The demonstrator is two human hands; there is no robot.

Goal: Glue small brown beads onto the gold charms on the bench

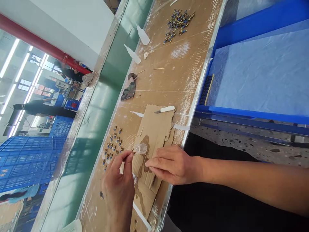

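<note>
Above the near edge of a workbench, a person's right hand [172, 166] is hovering with fingertips bunched; whether it is gripping anything, one cannot tell. Beside it, the left hand [118, 188] is pinching a tiny dark piece [133, 152] between thumb and finger, just beside a small clear cup [141, 149]. The piece is looking slim and brownish, mostly hiding behind the fingertips. Beneath, wet patches are darkening a torn cardboard sheet [154, 124], where a white-handled knife [166, 109] is lying. The brown, film-coated tabletop [164, 83] is bearing loose rows of blue-and-gold figures [113, 145], a heap of similar pieces [180, 21], a camouflage cloth [129, 88] and two white squeeze bottles [143, 35]. Beyond, a glossy green strip [106, 72] is running alongside. Farther off, blue crates [31, 158] are standing near a person in dark clothing [40, 108], while tube lights [9, 58] are glowing overhead.
</note>
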